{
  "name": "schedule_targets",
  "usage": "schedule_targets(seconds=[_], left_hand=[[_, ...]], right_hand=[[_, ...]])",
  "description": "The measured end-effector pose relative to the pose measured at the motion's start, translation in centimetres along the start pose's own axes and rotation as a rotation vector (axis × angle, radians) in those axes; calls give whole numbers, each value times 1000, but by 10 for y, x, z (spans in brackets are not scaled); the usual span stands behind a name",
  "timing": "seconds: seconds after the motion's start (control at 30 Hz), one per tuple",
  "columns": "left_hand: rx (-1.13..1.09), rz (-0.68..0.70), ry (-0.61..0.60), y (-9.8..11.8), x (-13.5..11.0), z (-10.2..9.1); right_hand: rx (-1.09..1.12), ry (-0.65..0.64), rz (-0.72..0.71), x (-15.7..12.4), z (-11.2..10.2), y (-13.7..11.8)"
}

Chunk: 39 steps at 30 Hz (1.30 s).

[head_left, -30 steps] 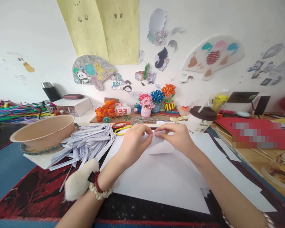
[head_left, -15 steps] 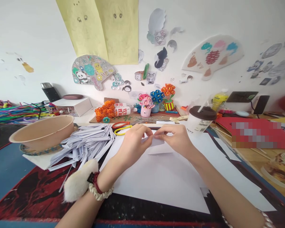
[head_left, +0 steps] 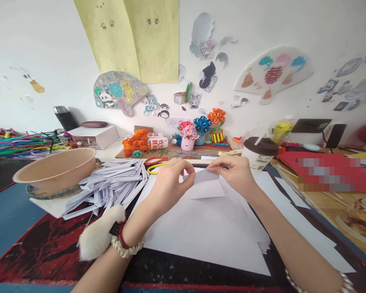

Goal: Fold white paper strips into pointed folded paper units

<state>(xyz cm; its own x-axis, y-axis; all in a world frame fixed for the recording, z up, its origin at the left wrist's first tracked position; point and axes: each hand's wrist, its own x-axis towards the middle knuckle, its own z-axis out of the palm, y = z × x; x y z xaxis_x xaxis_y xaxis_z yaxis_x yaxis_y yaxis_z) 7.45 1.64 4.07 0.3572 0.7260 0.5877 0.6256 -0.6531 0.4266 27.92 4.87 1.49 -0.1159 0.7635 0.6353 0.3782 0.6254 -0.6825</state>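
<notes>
A small piece of white paper (head_left: 205,178) with a crease is stretched between my hands, just above a stack of white sheets (head_left: 198,236). My left hand (head_left: 172,181) pinches its left end between thumb and forefinger. At the upper right edge my right hand (head_left: 233,173) pinches the same paper. Its lower flap (head_left: 208,190) stands out toward me over the stack. To the left of my left hand lies a heap of folded paper strips (head_left: 110,185). Scissors with red and yellow handles (head_left: 155,167) rest just behind my left hand.
A pink basin (head_left: 55,171) stands at the left. Behind the right hand is a lidded drink cup (head_left: 259,152) with a straw. Small pots of craft flowers (head_left: 189,140) line the back. Red paper (head_left: 326,167) lies at the right.
My hands have drawn apart along the paper, the right one moving to the right. More of the paper shows between them, and its lower flap has shifted slightly.
</notes>
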Motion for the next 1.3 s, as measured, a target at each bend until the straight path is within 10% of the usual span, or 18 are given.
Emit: schedule_targets(seconds=[0.23,0.5,1.3], left_hand=[[19,-14,68,-3,2,-10],[13,29,32,0,0,1],[21,27,34,-1,-2,4]], right_hand=[[-31,202,51,3,-16,17],[-42,-54,-57,-4,9,-7],[-83,5,-104,-2,4,-9]])
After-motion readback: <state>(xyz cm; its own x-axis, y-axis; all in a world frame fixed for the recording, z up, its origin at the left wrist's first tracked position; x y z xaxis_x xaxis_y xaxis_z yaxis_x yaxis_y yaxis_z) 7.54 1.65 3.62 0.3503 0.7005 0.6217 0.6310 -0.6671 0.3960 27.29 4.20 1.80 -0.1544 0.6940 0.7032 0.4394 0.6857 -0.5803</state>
